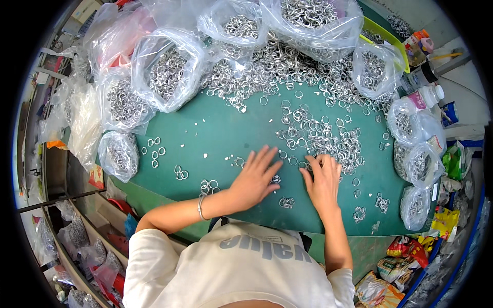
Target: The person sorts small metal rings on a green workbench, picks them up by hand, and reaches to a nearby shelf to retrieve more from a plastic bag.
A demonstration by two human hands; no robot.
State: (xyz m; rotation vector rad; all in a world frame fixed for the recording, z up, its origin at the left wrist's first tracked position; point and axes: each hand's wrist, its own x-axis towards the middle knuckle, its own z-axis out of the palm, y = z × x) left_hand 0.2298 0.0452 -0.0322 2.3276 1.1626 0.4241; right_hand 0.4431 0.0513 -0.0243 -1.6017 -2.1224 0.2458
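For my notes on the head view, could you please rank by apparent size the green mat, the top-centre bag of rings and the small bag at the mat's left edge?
1. Green mat.
2. Top-centre bag of rings.
3. Small bag at the left edge.
Fisheye distortion makes the bags' relative size less certain.

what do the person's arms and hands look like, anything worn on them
Both forearms are bare, coming out of the short sleeves of a pale cream T-shirt with grey lettering. The left hand has a thin silver bangle at its wrist. The right hand wears no glove, and no ring or watch is visible.
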